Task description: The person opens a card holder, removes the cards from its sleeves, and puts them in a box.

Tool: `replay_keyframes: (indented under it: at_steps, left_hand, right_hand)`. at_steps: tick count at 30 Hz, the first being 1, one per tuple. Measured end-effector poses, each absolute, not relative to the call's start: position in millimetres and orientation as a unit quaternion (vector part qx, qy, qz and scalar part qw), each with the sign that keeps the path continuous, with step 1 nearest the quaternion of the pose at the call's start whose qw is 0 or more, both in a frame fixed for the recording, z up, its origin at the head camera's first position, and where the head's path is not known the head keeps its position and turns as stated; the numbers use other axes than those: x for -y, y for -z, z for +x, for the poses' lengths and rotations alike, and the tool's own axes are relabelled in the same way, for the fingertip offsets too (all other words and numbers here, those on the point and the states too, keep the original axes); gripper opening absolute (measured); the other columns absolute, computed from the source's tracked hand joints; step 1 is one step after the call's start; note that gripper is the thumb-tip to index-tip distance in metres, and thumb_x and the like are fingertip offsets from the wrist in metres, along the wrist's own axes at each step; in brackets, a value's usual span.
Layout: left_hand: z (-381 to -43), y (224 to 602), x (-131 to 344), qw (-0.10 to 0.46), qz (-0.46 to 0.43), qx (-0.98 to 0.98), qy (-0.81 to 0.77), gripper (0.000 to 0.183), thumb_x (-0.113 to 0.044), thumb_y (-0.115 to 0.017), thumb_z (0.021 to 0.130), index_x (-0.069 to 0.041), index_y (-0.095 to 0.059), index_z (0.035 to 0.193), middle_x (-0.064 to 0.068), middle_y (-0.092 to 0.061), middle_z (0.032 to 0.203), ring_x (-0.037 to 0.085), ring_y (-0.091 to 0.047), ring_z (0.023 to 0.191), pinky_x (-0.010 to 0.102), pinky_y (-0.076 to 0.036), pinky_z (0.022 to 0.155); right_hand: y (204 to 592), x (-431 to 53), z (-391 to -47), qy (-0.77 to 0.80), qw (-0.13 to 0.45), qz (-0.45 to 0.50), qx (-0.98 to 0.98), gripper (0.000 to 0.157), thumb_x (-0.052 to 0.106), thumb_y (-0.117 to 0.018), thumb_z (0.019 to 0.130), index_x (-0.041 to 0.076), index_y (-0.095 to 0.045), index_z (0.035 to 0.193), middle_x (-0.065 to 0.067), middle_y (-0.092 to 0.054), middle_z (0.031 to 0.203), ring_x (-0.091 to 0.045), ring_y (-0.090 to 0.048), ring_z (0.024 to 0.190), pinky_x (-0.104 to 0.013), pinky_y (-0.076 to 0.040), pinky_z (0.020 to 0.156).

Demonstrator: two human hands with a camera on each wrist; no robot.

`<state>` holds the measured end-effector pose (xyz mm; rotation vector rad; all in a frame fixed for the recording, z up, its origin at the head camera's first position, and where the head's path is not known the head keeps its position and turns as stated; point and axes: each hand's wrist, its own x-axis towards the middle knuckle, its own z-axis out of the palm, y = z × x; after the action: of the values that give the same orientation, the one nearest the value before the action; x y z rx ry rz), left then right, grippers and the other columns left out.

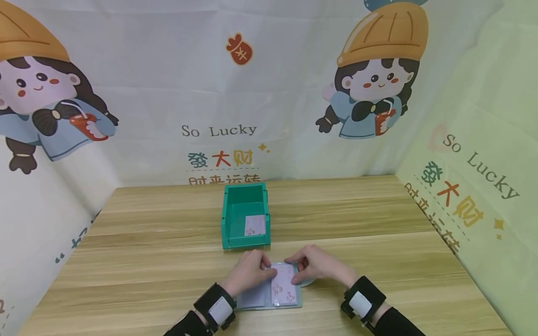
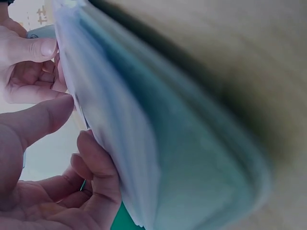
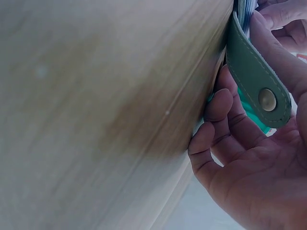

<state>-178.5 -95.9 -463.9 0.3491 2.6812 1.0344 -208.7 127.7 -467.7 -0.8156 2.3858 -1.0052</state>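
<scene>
two hands at an open card holder, green bin just behind

at the near edge of the wooden table [image 1: 378, 242] a small card holder [image 1: 269, 295] lies open and flat, its cover a muted green, its clear sleeves pale. a pink card [image 1: 282, 283] with little printed figures shows on its right-hand page. the left hand [image 1: 248, 273] rests over the top left of the holder, fingers curled down and pinching the sleeves. the right hand [image 1: 315, 266] comes in from the other side, fingertips bent onto the card's upper edge; beneath that palm lies the holder's green snap tab [image 3: 256, 79] with a round metal stud. just beyond the hands stands an open green bin [image 1: 245, 215], and a second pink card [image 1: 255, 226] lies inside it at the right. farther back hangs a cartoon backdrop [image 1: 218, 135] printed "so lucky".
</scene>
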Motion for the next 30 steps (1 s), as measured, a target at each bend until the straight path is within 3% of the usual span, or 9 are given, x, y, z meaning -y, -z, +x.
replay_keyframes:
  at_steps: [9, 30]
  left_hand:
    - [-176.6, 462.9, 96.4, 0.133, 0.113, -0.912, -0.372, 0.02, -0.019, -0.076, 0.086, -0.003, -0.068, 0.092, 0.002, -0.057, 0.077, 0.014, -0.051, 0.07, 0.023, -0.037, 0.059]
    - [-182.7, 458.6, 102.6, 0.143, 0.093, -0.893, -0.416, 0.012, -0.014, -0.079, 0.084, -0.003, -0.076, 0.086, 0.005, -0.073, 0.076, 0.011, -0.06, 0.066, 0.024, -0.045, 0.058]
  right_hand:
    - [467.0, -126.6, -207.4, 0.358, 0.206, -0.291, -0.863, 0.047, 0.014, -0.084, 0.08, 0.001, -0.07, 0.123, 0.006, -0.051, 0.064, -0.004, -0.042, 0.057, -0.017, -0.031, 0.053]
    - [462.8, -124.4, -202.5, 0.35, 0.191, -0.295, -0.868, 0.048, 0.015, -0.083, 0.08, -0.001, -0.069, 0.123, 0.007, -0.048, 0.063, -0.001, -0.04, 0.055, -0.016, -0.029, 0.052]
